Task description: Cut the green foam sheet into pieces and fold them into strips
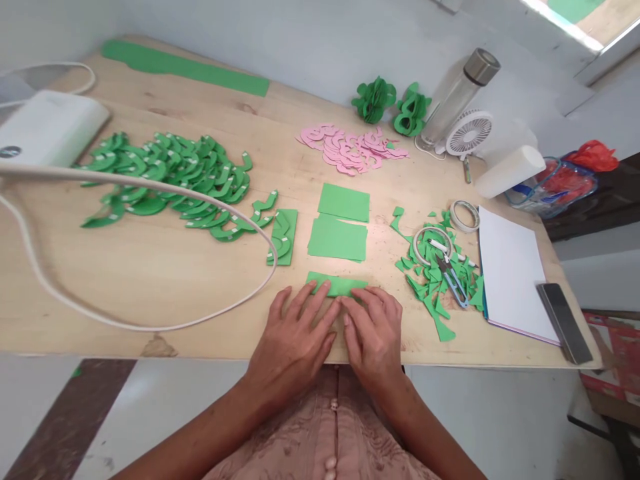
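Note:
A narrow folded piece of green paper (pixel 340 285) lies flat at the near side of the table, under the fingertips of both hands. My left hand (pixel 300 330) rests over its left part with the fingers spread. On the right part, the fingertips of my right hand (pixel 373 330) press down, its fingers stretched out. The two index fingers almost meet at the paper's near edge. Just beyond lie two stacks of green paper rectangles, a nearer stack (pixel 337 239) and a farther stack (pixel 344 202). A small green card (pixel 290 252) with curved cut pieces on it sits to the left.
Left is a heap of green curved cutouts (pixel 200 177) with white tabs, crossed by a white cable (pixel 165 187). Pink cutouts (pixel 347 148) lie farther back. On the right are green scraps (pixel 425 287), thread snips (pixel 453 280), a tape roll (pixel 465 217), white paper (pixel 515 273) and a phone (pixel 564 323).

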Demonstrator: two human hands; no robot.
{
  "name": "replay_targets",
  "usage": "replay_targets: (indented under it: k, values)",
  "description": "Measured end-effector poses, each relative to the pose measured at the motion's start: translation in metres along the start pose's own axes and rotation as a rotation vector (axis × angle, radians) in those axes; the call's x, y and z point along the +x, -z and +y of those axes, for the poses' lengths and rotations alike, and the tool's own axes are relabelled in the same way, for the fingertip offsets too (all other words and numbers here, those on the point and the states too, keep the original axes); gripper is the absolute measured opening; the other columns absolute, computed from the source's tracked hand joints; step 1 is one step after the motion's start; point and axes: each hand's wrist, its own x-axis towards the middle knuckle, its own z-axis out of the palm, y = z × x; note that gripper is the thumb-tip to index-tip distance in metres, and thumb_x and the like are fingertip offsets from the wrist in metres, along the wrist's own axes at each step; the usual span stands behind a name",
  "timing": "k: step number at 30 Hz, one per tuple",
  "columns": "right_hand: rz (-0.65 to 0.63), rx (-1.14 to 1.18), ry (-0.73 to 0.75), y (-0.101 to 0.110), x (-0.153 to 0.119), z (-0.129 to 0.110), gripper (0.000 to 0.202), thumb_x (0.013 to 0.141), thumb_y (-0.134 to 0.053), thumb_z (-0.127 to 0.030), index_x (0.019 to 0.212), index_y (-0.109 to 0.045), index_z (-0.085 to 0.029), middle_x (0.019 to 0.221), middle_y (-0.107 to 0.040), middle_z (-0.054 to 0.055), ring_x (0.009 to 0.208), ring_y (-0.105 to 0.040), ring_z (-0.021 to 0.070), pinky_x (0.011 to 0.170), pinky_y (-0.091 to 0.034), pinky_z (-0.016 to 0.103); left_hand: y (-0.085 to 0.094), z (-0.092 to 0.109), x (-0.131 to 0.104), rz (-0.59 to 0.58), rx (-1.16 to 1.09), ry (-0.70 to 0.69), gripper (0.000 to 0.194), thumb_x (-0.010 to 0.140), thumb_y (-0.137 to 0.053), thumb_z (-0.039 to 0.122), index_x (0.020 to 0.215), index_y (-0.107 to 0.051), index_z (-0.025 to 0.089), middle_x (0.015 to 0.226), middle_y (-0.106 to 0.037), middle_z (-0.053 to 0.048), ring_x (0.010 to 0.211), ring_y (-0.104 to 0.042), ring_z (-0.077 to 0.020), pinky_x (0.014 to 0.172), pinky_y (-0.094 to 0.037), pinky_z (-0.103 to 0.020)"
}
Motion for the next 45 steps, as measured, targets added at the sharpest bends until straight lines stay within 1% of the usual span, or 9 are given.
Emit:
replay_targets:
  k: [4,15,28,36,45]
  values:
    - [-0.005,-0.005,-0.011,-0.0034,-0.0016,-0.0013,0.03,0.089,-0.048,-0.013,0.115,-0.062,-0.02,0.114,-0.064,0.011,0.114,-0.05,0.029,0.093,-0.041,0.05,0.0002,0.0005,0.0002,0.005,0.003,-0.006,0.036,0.091,-0.046,0.029,0.122,-0.061,0.019,0.141,-0.051,-0.012,0.128,-0.046,-0.033,0.107,-0.03,-0.057]
    - [-0.01,-0.046,-0.003,-0.006,-0.0049,0.0005,0.031,0.089,-0.048,-0.012,0.117,-0.06,-0.017,0.122,-0.061,0.013,0.121,-0.046,0.0308,0.096,-0.037,0.052,0.0,0.0012,0.0,-0.009,0.013,-0.005,0.038,0.091,-0.047,0.03,0.126,-0.058,0.02,0.139,-0.053,-0.012,0.129,-0.045,-0.0326,0.108,-0.03,-0.057]
    - [-0.026,-0.053,-0.019,-0.0089,-0.0062,0.003,0.036,0.086,-0.048,-0.011,0.119,-0.058,-0.02,0.122,-0.06,0.012,0.121,-0.046,0.0308,0.096,-0.036,0.053,-0.0011,0.0013,0.0002,0.004,0.031,-0.01,0.038,0.091,-0.046,0.029,0.125,-0.058,0.02,0.137,-0.055,-0.011,0.13,-0.044,-0.032,0.108,-0.029,-0.056]
    - [-0.018,-0.053,-0.014,-0.0094,-0.0063,0.0027,0.033,0.087,-0.047,-0.012,0.117,-0.058,-0.018,0.123,-0.06,0.013,0.121,-0.045,0.0309,0.097,-0.035,0.053,-0.0022,0.0009,-0.001,-0.011,0.026,-0.006,0.039,0.091,-0.046,0.031,0.128,-0.056,0.02,0.14,-0.052,-0.011,0.131,-0.043,-0.0326,0.109,-0.027,-0.057]
    - [-0.021,-0.058,-0.013,-0.0095,-0.0057,0.003,0.03,0.088,-0.047,-0.012,0.115,-0.059,-0.017,0.122,-0.06,0.014,0.121,-0.044,0.0308,0.097,-0.034,0.052,-0.0026,0.0012,-0.0009,-0.009,0.033,-0.004,0.04,0.091,-0.046,0.031,0.129,-0.056,0.02,0.139,-0.053,-0.011,0.131,-0.043,-0.0326,0.109,-0.027,-0.056]
